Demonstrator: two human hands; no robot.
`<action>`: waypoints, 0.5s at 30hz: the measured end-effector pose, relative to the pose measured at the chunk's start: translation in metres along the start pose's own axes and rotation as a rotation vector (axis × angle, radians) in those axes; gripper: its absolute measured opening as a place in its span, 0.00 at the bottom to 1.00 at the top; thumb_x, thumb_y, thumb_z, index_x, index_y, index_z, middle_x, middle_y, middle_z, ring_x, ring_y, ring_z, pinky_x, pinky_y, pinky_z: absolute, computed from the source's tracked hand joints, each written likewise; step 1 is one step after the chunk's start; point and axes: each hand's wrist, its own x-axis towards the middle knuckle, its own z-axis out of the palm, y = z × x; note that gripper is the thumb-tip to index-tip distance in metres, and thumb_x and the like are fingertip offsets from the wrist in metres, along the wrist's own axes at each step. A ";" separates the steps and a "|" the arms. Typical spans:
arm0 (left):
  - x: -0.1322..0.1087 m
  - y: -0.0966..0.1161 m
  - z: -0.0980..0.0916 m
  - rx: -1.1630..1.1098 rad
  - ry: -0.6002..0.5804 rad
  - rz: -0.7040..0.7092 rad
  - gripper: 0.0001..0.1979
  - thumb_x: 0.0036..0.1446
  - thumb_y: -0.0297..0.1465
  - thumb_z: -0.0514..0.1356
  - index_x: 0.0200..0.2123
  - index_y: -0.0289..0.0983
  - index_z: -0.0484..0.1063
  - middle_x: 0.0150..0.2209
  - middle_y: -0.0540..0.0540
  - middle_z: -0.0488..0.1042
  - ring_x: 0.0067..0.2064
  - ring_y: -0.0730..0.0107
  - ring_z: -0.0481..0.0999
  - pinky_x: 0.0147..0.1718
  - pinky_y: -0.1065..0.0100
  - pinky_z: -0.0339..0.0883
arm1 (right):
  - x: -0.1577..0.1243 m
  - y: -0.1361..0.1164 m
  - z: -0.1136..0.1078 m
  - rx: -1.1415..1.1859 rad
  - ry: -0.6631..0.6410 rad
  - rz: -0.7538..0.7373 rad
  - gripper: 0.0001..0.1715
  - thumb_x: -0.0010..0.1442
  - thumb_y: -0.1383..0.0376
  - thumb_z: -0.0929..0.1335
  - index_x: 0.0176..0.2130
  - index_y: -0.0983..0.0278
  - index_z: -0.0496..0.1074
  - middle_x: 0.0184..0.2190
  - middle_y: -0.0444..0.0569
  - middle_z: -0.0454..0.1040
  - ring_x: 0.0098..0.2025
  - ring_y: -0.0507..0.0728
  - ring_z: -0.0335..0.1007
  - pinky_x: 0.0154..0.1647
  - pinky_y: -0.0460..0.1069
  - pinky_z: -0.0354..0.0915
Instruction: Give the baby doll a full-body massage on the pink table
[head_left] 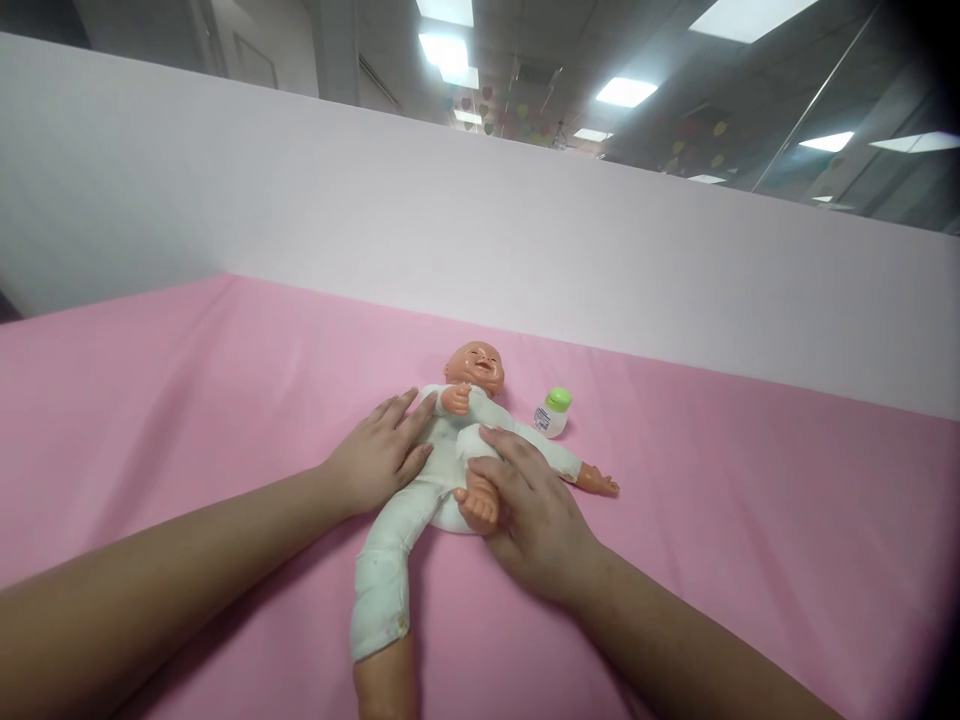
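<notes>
A baby doll [442,455] with a white cloth body lies on its back, its head toward the far wall. My left hand [384,447] rests flat, fingers spread, against the doll's side and near arm. My right hand [536,510] is wrapped round the doll's bent leg [480,450], which is folded up over the belly with the foot [478,503] showing beside my fingers. My right thumb is mostly hidden. The doll's other leg [382,600] stretches toward me, past the lower edge of the view. One doll arm [598,480] reaches out to the right.
A small bottle with a green cap [555,412] stands just right of the doll's shoulder. Pink sheeting [735,500] covers the surface, with some creases. Behind it runs a white panel [465,230], with glass and ceiling lights above.
</notes>
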 end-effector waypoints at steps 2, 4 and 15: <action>-0.001 0.000 0.001 0.003 -0.001 -0.041 0.37 0.72 0.44 0.49 0.76 0.34 0.45 0.74 0.28 0.50 0.73 0.40 0.54 0.68 0.43 0.55 | -0.001 0.000 0.000 -0.002 0.008 -0.001 0.16 0.68 0.62 0.69 0.54 0.61 0.70 0.66 0.59 0.65 0.66 0.66 0.64 0.65 0.65 0.66; -0.001 -0.001 0.003 0.008 0.009 -0.056 0.37 0.72 0.44 0.49 0.76 0.33 0.45 0.74 0.28 0.50 0.73 0.39 0.55 0.67 0.43 0.56 | -0.002 0.002 0.000 -0.002 0.032 -0.008 0.17 0.66 0.63 0.70 0.54 0.61 0.70 0.64 0.59 0.66 0.64 0.66 0.66 0.63 0.65 0.67; 0.001 0.001 -0.003 -0.027 -0.048 -0.180 0.28 0.69 0.50 0.49 0.57 0.37 0.72 0.51 0.35 0.77 0.52 0.44 0.76 0.53 0.48 0.69 | -0.005 -0.017 -0.011 0.137 0.145 -0.270 0.19 0.49 0.65 0.72 0.43 0.62 0.70 0.36 0.49 0.73 0.35 0.58 0.68 0.39 0.56 0.67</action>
